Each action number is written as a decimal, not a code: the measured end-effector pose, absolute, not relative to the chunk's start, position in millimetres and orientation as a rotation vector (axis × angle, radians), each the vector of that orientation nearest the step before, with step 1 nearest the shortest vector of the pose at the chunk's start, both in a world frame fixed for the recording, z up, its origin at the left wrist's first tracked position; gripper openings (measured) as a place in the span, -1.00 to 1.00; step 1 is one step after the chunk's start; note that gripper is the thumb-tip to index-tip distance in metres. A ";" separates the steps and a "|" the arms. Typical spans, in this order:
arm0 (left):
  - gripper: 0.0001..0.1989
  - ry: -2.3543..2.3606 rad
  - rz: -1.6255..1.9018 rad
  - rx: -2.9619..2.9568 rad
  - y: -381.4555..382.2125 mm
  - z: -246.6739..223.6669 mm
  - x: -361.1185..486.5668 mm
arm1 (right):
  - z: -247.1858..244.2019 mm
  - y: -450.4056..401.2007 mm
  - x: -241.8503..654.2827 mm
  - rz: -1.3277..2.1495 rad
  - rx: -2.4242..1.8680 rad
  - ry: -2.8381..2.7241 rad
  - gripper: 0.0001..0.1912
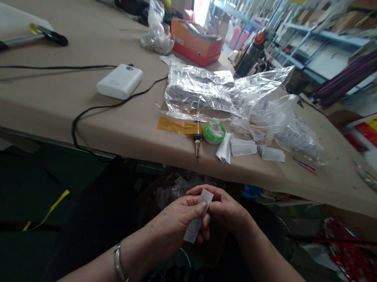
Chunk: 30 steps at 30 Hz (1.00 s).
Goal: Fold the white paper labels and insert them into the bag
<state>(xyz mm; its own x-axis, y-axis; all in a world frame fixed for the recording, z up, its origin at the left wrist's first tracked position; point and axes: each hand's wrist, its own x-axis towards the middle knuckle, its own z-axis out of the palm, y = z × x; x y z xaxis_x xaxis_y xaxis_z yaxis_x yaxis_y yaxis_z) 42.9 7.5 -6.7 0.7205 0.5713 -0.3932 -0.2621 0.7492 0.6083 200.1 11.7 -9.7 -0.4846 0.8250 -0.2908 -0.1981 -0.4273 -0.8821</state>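
Observation:
Below the table's front edge, my left hand point(184, 215) pinches a narrow white printed label point(194, 228), its thumb pressed across the label's face. My right hand point(230, 209) meets it from the right, with curled fingers closed at the label's upper edge; its fingertips are partly hidden. On the table above lie a folded bundle of white labels point(224, 148) and two more small label stacks point(243, 147), point(271, 153). A soldering-iron-like tool point(197, 145) with a thin tip points toward me, beside a green round tin point(214, 133).
A white power bank point(120, 81) sits left of a looping black cable point(77, 121). Clear plastic bags point(204, 91) cover the table's middle, near an orange box point(196, 43). Pink tweezers point(305, 165) lie at the right; a hammer-like tool point(28, 39) lies far left.

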 end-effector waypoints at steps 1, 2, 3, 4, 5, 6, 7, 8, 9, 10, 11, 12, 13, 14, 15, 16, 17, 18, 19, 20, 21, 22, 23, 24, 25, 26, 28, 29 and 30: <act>-0.70 0.607 0.485 0.556 7.4 -6.9 43.1 | -10.7 13.3 198.7 2.004 -0.926 -1.042 -0.59; -0.70 0.617 0.487 0.559 7.3 -7.1 43.3 | -11.6 14.6 197.2 2.024 -0.872 -1.003 -0.62; -0.71 0.631 0.492 0.561 7.2 -7.3 43.5 | -12.1 15.7 195.7 2.034 -0.828 -0.964 -0.66; -0.72 0.646 0.495 0.562 7.0 -7.5 43.7 | -12.3 16.5 194.1 2.040 -0.797 -0.932 -0.69; -0.72 0.661 0.499 0.564 6.8 -7.5 43.8 | -12.3 17.1 192.7 2.049 -0.785 -0.908 -0.72; -0.72 0.674 0.500 0.568 6.5 -7.5 43.8 | -12.1 17.5 191.5 2.061 -0.786 -0.890 -0.73; -0.72 0.685 0.504 0.570 6.2 -7.3 43.8 | -11.8 17.6 190.4 2.069 -0.792 -0.877 -0.74; -0.72 0.691 0.508 0.569 6.1 -7.0 43.7 | -11.5 17.4 189.5 2.072 -0.800 -0.871 -0.74; -0.73 0.698 0.512 0.567 6.1 -6.5 43.4 | -11.5 17.0 188.9 2.072 -0.813 -0.874 -0.73; -0.73 0.705 0.518 0.565 6.5 -5.9 43.0 | -11.7 16.2 188.3 2.062 -0.831 -0.888 -0.73; -0.74 0.707 0.524 0.565 7.1 -5.2 42.4 | -12.2 15.3 187.9 2.034 -0.858 -0.910 -0.71; -0.73 0.703 0.531 0.563 8.1 -4.4 41.7 | -12.8 14.2 187.7 1.984 -0.890 -0.935 -0.68; -0.73 0.698 0.544 0.562 9.2 -3.7 40.9 | -13.5 13.1 187.5 1.910 -0.931 -0.959 -0.66; -0.74 0.695 0.561 0.560 10.5 -3.1 39.9 | -14.0 12.2 187.3 1.819 -0.979 -0.977 -0.66; -0.75 0.695 0.580 0.558 11.8 -2.6 39.0 | -14.0 11.4 187.2 1.719 -1.032 -0.993 -0.68; -0.78 0.701 0.600 0.556 12.9 -2.2 38.1 | -13.3 11.0 187.0 1.619 -1.085 -1.006 -0.73; -0.80 0.714 0.616 0.556 13.9 -1.9 37.4 | -11.8 11.0 186.6 1.534 -1.136 -1.020 -0.78; -0.82 0.728 0.631 0.560 14.7 -1.7 36.9 | -9.6 11.3 186.1 1.467 -1.183 -1.038 -0.81; -0.82 0.741 0.643 0.569 15.3 -1.3 36.6 | -6.9 12.1 185.4 1.419 -1.224 -1.054 -0.82; -0.82 0.750 0.653 0.577 15.8 -0.9 36.5 | -3.8 13.1 184.4 1.385 -1.258 -1.070 -0.82; -0.82 0.759 0.659 0.584 16.2 -0.3 36.5 | -0.7 14.5 183.3 1.364 -1.284 -1.085 -0.81; -0.81 0.769 0.662 0.589 16.5 0.5 36.6 | 2.0 15.9 182.0 1.354 -1.306 -1.097 -0.80; -0.80 0.780 0.662 0.591 16.9 1.3 36.8 | 4.2 17.5 180.7 1.351 -1.327 -1.109 -0.80; -0.79 0.793 0.661 0.596 17.4 2.2 36.9 | 5.8 19.1 179.4 1.346 -1.345 -1.123 -0.80; -0.78 0.806 0.658 0.605 17.9 2.9 37.1 | 6.7 20.6 178.2 1.336 -1.363 -1.140 -0.80; -0.76 0.817 0.657 0.619 18.5 3.6 37.2 | 7.0 22.1 177.0 1.325 -1.383 -1.159 -0.80; -0.74 0.830 0.669 0.655 19.5 4.5 37.4 | 6.7 24.6 175.1 1.294 -1.420 -1.196 -0.81; -0.74 0.834 0.681 0.671 20.0 4.8 37.6 | 6.5 25.7 174.2 1.277 -1.434 -1.215 -0.81; -0.73 0.840 0.697 0.685 20.5 4.9 37.8 | 6.5 26.8 173.4 1.265 -1.442 -1.233 -0.81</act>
